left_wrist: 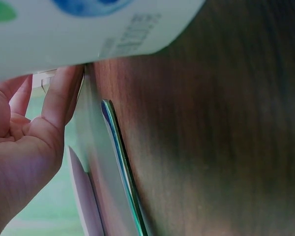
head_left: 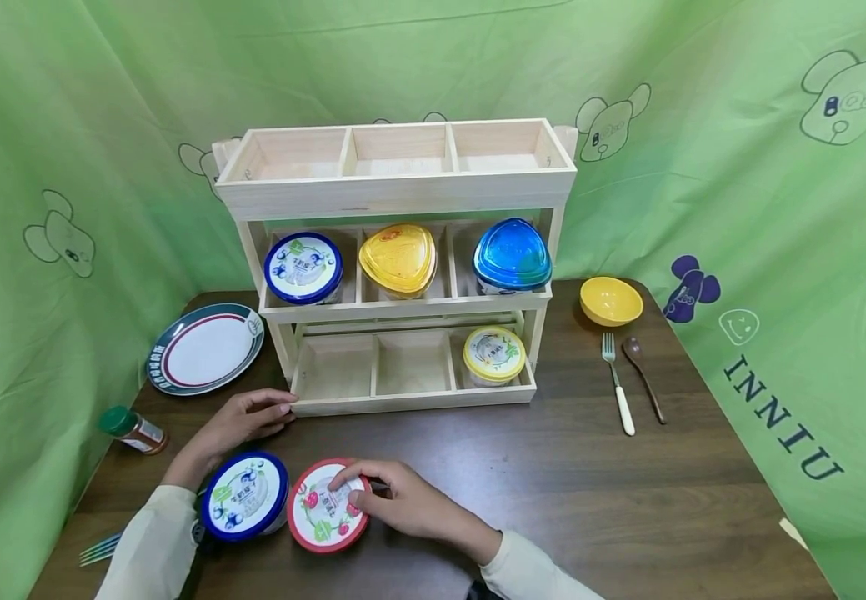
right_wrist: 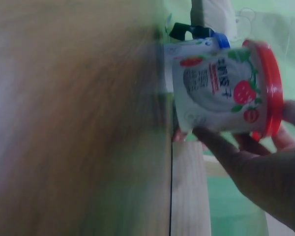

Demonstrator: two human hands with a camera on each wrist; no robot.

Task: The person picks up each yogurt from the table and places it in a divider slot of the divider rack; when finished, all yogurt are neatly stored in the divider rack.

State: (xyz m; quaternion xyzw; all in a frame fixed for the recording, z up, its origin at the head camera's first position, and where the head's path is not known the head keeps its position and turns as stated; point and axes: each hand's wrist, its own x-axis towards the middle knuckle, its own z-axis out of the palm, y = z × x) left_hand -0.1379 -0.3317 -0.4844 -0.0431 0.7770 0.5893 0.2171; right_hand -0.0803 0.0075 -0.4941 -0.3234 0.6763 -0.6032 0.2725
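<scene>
A white tub with a red lid [head_left: 325,518] and strawberry pictures stands on the table. My right hand [head_left: 406,500] grips it from the right, fingers over the lid and down the side; the right wrist view shows the tub [right_wrist: 221,91] from the side. Just left of it is a blue-lidded tub [head_left: 245,497], which also fills the top of the left wrist view. Beyond that, my left hand [head_left: 245,421] reaches forward with its fingertips at the lower left front corner of the wooden rack [head_left: 410,406]. Its fingers [left_wrist: 56,101] look mostly straight.
The rack's middle tier holds a blue-lidded tub [head_left: 303,267], a yellow-lidded tub [head_left: 400,260] and a shiny blue-lidded one [head_left: 512,254]. Another yellow-lidded tub [head_left: 494,354] sits below. Around are a plate [head_left: 207,348], spice jar [head_left: 134,430], yellow bowl [head_left: 610,301], fork [head_left: 618,387] and spoon [head_left: 644,377].
</scene>
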